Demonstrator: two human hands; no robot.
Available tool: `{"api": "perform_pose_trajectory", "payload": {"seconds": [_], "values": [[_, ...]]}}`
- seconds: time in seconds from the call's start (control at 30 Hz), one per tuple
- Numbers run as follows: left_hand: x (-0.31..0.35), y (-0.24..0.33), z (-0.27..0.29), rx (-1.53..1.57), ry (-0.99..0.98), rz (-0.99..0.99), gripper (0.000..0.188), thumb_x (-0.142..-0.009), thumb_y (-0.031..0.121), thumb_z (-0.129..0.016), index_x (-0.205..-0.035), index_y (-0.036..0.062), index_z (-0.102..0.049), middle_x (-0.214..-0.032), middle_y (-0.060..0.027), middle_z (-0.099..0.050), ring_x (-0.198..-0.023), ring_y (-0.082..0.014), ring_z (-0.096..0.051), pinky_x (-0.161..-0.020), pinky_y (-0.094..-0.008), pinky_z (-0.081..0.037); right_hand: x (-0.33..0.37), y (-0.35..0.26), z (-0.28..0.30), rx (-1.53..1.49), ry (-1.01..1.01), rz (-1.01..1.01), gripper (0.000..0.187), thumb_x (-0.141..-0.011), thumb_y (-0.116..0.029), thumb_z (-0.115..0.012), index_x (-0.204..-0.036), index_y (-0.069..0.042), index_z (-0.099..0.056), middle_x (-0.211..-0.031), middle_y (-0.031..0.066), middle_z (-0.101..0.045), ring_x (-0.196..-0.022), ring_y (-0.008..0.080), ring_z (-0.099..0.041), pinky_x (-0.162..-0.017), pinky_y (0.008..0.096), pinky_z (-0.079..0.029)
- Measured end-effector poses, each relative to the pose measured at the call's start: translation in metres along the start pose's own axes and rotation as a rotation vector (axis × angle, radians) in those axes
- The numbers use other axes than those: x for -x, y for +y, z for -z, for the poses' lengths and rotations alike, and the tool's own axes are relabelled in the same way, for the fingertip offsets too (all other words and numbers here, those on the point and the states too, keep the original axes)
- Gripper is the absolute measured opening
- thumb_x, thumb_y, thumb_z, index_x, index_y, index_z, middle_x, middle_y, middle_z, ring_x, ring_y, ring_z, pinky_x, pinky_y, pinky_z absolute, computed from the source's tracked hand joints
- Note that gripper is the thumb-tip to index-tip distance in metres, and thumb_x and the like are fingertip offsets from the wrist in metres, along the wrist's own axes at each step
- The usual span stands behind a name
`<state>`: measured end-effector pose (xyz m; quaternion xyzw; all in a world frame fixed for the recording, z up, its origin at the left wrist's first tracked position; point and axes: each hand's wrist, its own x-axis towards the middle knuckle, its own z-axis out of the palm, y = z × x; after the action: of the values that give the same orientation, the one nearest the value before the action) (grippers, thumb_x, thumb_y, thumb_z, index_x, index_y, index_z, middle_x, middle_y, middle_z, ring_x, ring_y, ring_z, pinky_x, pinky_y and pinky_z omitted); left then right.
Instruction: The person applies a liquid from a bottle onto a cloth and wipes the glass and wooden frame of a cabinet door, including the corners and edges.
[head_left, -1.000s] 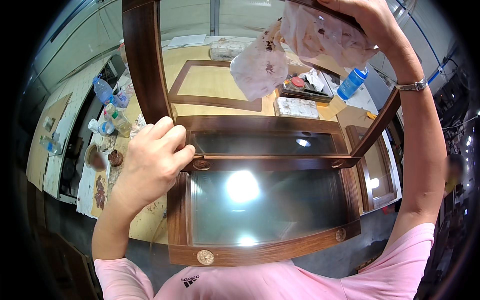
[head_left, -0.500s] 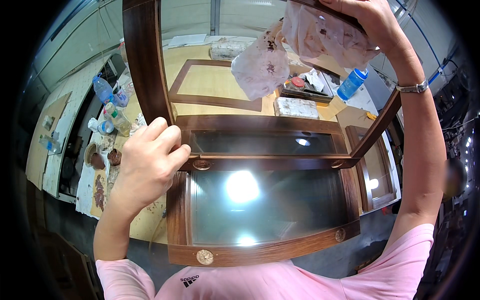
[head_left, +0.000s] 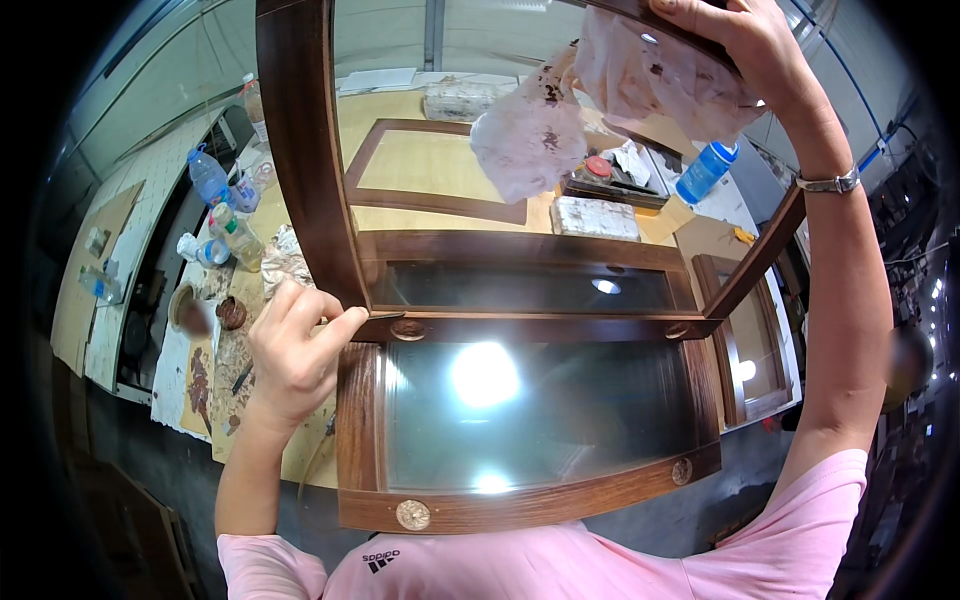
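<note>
Pink shirt [head_left: 540,565], 2 short sleeves [head_left: 268,568]; black chest mark [head_left: 381,553] (3 slanted bars [head_left: 378,566]); silver right-wrist band [head_left: 832,184].

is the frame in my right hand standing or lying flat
Standing: the frame rises from its bottom rail up to the top rail in your right hand.

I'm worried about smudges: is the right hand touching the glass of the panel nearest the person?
No, the right hand grips the raised wooden frame near the picture's top, away from that glass.
</note>
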<state>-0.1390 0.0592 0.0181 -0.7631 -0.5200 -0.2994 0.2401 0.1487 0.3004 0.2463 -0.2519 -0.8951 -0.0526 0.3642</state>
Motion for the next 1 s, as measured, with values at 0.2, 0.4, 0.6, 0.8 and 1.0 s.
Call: {"api": "perform_pose_trajectory", "payload": {"seconds": [0.2, 0.4, 0.6, 0.8, 1.0], "values": [[0.017, -0.007, -0.015, 0.023, 0.123, -0.031, 0.036, -0.059, -0.001, -0.067, -0.093, 0.0067, -0.074, -0.078, -0.003, -0.058, -0.069, -0.0224, -0.054, -0.055, -0.0338, -0.044, -0.001, -0.003, -0.005, -0.117, -0.003, 0.03, 0.048, -0.072, -0.038, -0.077, -0.088, 0.007, -0.069, -0.069, 0.0115, -0.06, -0.067, 0.0165, -0.054, -0.064, 0.0334, -0.045], [0.022, -0.007, -0.013, 0.064, 0.143, -0.042, 0.045, -0.056, -0.006, -0.063, -0.099, 0.0026, -0.074, -0.081, -0.0063, -0.059, -0.07, -0.0246, -0.051, -0.058, -0.0347, -0.041, -0.001, -0.009, -0.001, -0.108, -0.059, -0.005, 0.048, -0.072, -0.039, -0.077, -0.088, 0.006, -0.07, -0.069, 0.0073, -0.063, -0.065, 0.0137, -0.055, -0.063, 0.0312, -0.045], [0.016, -0.008, -0.011, 0.076, 0.126, -0.031, 0.041, -0.058, -0.002, -0.065, -0.097, 0.0051, -0.074, -0.079, -0.005, -0.059, -0.07, -0.0236, -0.051, -0.057, -0.0341, -0.041, -0.001, -0.017, -0.002, -0.191, -0.083, 0.02, 0.049, -0.072, -0.04, -0.076, -0.087, 0.006, -0.071, -0.069, 0.0067, -0.063, -0.065, 0.0132, -0.055, -0.063, 0.0307, -0.045], [0.0, -0.002, -0.009, 0.061, 0.064, -0.055, 0.034, -0.059, 0.002, -0.067, -0.091, 0.0075, -0.073, -0.078, -0.0023, -0.057, -0.069, -0.0216, -0.053, -0.056, -0.0336, -0.043, -0.003, -0.009, 0.0, -0.085, -0.088, -0.01, 0.048, -0.072, -0.04, -0.075, -0.086, 0.006, -0.07, -0.067, 0.0087, -0.062, -0.064, 0.0144, -0.056, -0.063, 0.0313, -0.046], [-0.007, 0.004, 0.004, -0.038, -0.035, -0.044, 0.026, -0.06, 0.006, -0.068, -0.087, 0.0075, -0.071, -0.076, -0.0023, -0.054, -0.071, -0.0214, -0.054, -0.057, -0.0341, -0.044, -0.003, -0.003, -0.004, -0.068, -0.028, 0.028, 0.049, -0.072, -0.041, -0.074, -0.084, 0.006, -0.069, -0.066, 0.0102, -0.06, -0.063, 0.0159, -0.055, -0.062, 0.0328, -0.045]]}}
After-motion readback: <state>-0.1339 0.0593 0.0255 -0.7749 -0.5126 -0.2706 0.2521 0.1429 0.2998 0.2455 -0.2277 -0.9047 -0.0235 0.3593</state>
